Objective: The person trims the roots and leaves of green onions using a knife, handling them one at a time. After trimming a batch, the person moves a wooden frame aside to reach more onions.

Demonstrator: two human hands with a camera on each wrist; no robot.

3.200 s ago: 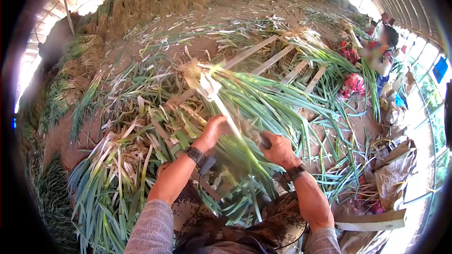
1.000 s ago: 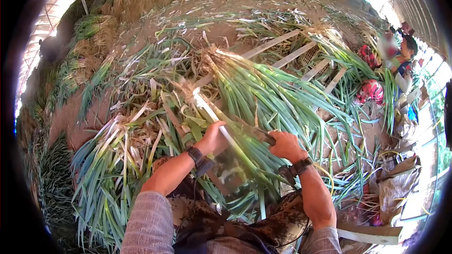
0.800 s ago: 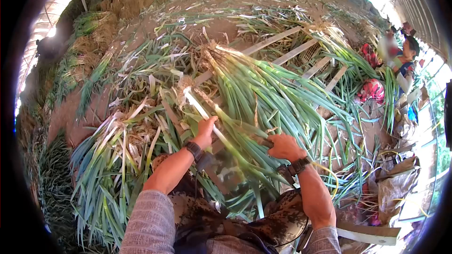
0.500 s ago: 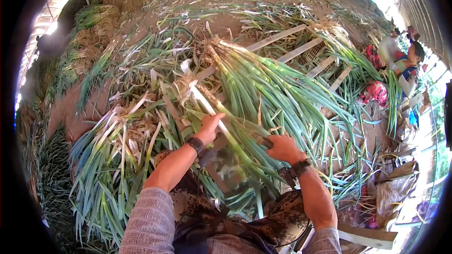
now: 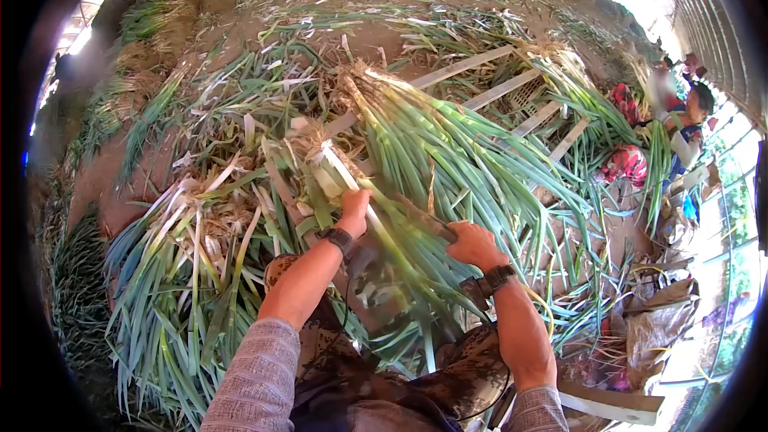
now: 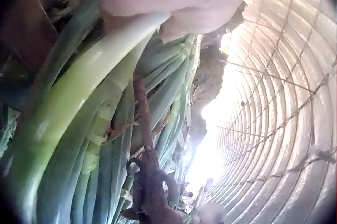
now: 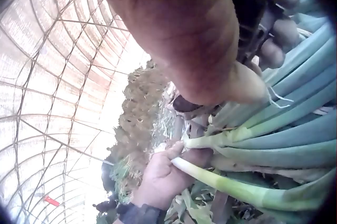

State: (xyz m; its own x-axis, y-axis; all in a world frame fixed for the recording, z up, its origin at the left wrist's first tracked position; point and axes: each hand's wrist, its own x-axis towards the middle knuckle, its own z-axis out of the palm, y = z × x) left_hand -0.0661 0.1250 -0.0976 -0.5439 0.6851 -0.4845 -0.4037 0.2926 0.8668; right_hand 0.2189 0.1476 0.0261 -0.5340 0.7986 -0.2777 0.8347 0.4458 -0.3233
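My left hand (image 5: 356,210) grips the pale stem of a large green onion (image 5: 340,166), whose roots point away and whose leaves trail toward my lap. In the left wrist view the stem (image 6: 79,87) runs out from under the hand. My right hand (image 5: 478,246) grips a dark-handled tool (image 5: 440,228) with a narrow brownish shaft angled toward the onion; its exact kind cannot be told. The right wrist view shows the tool's dark round end (image 7: 185,104) by the thumb. A large bundle of green onions (image 5: 456,144) lies beyond both hands.
More green onions (image 5: 184,272) lie at my left, roots away from me. Wooden slats (image 5: 500,90) support the bundles. A thin yellow hose (image 5: 549,316) passes near my right forearm. Loose leaves and peelings cover the ground. People (image 5: 692,112) sit at the right by a sack (image 5: 652,332).
About three seconds ago, loose white skin flapped near the onion's root end; now the stem there looks smooth and white. My left hand has shifted slightly toward the roots; the right keeps its tool.
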